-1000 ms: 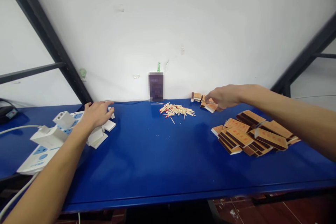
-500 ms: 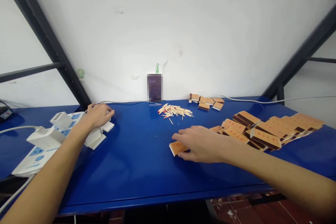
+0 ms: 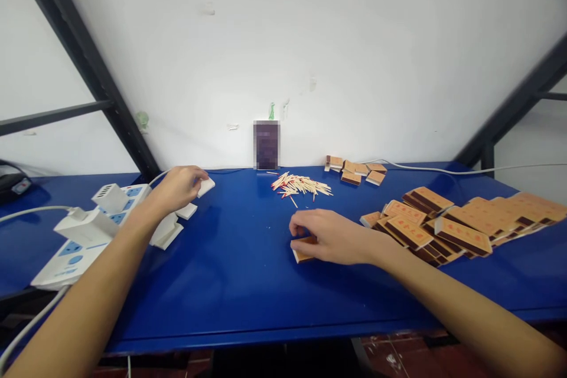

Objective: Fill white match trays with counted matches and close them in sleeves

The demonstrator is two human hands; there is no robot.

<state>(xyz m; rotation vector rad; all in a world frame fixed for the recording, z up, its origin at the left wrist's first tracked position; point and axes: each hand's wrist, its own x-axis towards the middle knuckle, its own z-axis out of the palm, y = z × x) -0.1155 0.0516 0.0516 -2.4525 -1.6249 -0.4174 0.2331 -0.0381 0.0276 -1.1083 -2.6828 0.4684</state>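
Observation:
My left hand (image 3: 181, 188), at the back left of the table, has its fingers closed on the near end of a white matchbox tray (image 3: 206, 186). More white trays (image 3: 166, 233) lie beneath and beside that wrist. Near the middle, my right hand (image 3: 332, 237) hovers over an orange matchbox (image 3: 303, 255) lying flat, which it partly hides. Its fingers are curved, with a gap between thumb and forefinger. The thumb crosses above the box's top; whether it touches is unclear. Beyond this hand lies a loose pile of red-tipped matches (image 3: 303, 185).
To the right, many orange matchboxes (image 3: 463, 235) are heaped and lined up. Several smaller box pieces (image 3: 351, 178) lie by the wall. A white power strip (image 3: 75, 263) with plugged-in chargers and cables sits left. A blurred dark panel (image 3: 266, 146) stands at the back of the blue table (image 3: 239, 295).
My left hand has moved slightly right, and a white tray now shows in its fingers. My right thumb has shifted from the matchbox's near side to above it. The view has swung slightly left.

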